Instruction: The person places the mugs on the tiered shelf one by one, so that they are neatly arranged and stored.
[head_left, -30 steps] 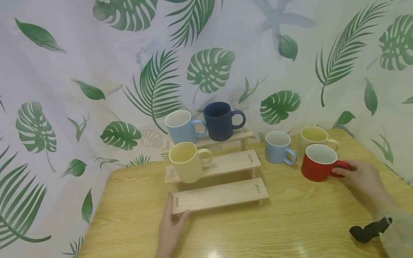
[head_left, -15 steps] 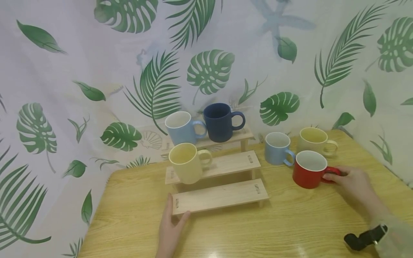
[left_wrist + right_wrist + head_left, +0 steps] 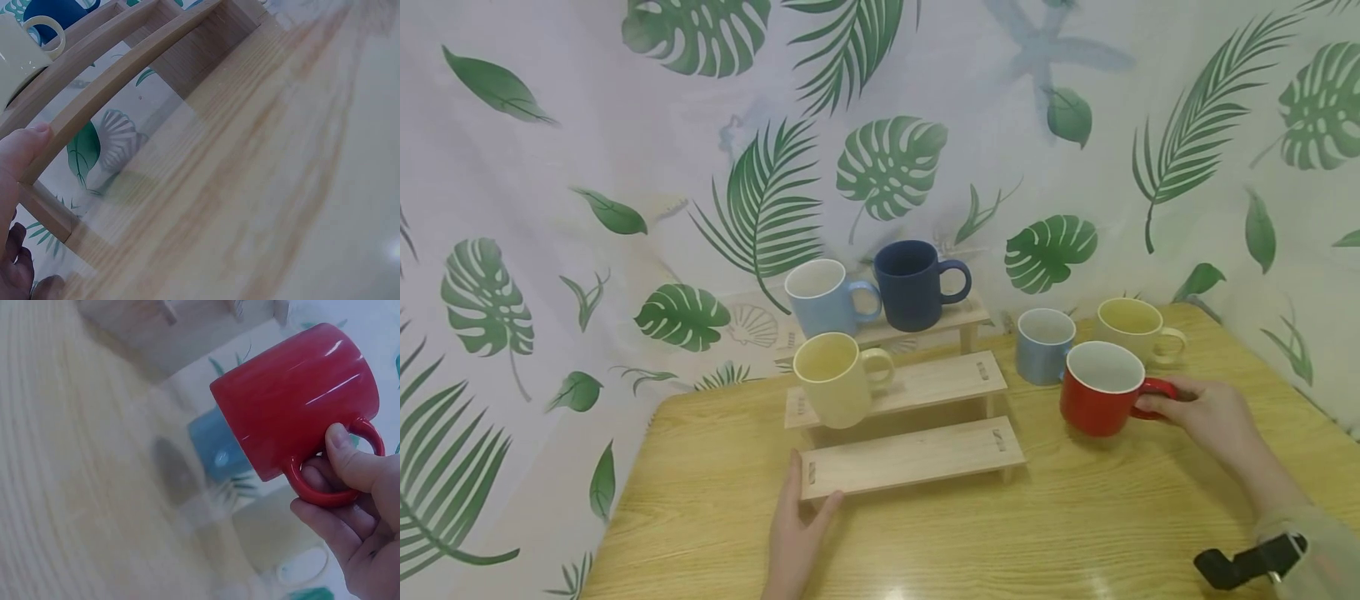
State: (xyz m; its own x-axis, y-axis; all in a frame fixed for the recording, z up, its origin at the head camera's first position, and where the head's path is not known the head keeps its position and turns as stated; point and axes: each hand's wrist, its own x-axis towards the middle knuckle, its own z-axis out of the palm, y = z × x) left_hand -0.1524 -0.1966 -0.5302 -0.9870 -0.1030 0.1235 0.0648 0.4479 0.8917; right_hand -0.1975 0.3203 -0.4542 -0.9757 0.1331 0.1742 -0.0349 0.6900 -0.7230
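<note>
So, leafy cloth (image 3: 670, 208) backs the tabletop (image 3: 962, 533); right hand (image 3: 1210, 418) pinches a red mug (image 3: 1092, 407) aloft, left hand (image 3: 797, 523) grips stand (image 3: 913, 461) at front-left corner.

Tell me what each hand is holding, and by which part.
Right hand: the red mug, by its handle. Left hand: the lowest wooden step, by its left end.

Wood-grain table (image 3: 1075, 517) beneath tiered rack (image 3: 910, 460), light-blue mug (image 3: 1042, 358), yellow mug (image 3: 1137, 340)

no readable txt, no labels, no nos. (all views)
</note>
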